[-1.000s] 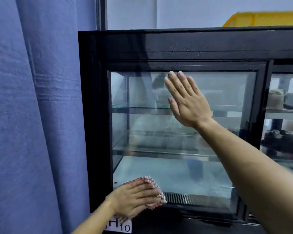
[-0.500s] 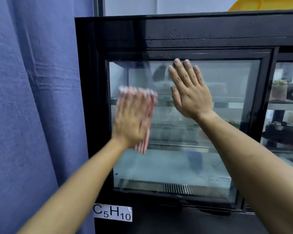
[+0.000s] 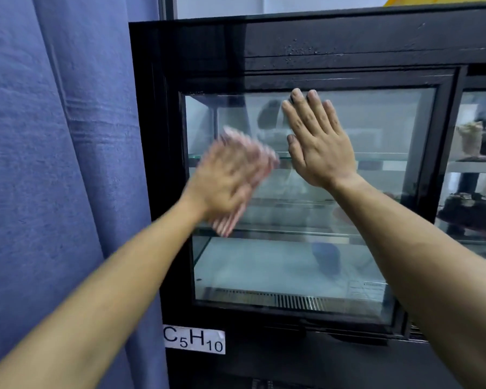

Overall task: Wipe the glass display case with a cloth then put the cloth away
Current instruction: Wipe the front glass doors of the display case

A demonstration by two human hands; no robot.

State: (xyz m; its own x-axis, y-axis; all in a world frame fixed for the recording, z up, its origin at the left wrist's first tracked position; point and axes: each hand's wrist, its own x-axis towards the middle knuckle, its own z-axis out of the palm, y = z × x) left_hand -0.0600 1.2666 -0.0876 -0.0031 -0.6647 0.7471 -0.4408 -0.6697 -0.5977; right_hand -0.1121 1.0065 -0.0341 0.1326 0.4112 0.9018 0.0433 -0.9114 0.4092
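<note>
A black-framed glass display case (image 3: 157,164) fills the view, with glass shelves behind its left pane (image 3: 292,262). My left hand (image 3: 227,178) is blurred by motion and presses a red-and-white cloth (image 3: 225,227) flat against the upper left of the pane; only the cloth's edges peek out above the fingers and below the palm. My right hand (image 3: 317,141) lies flat on the same pane just to the right, fingers straight and pointing up, holding nothing.
A blue curtain (image 3: 62,164) hangs directly left of the case. A white label reading C5H10 (image 3: 194,339) is stuck on the lower frame. The right-hand pane (image 3: 477,164) shows items on its shelves. A yellow object (image 3: 443,0) sits on top at the far right.
My left hand swept the cloth from the pane's bottom left corner up to its upper left part, then tilted toward the right hand. My right hand stayed flat on the glass.
</note>
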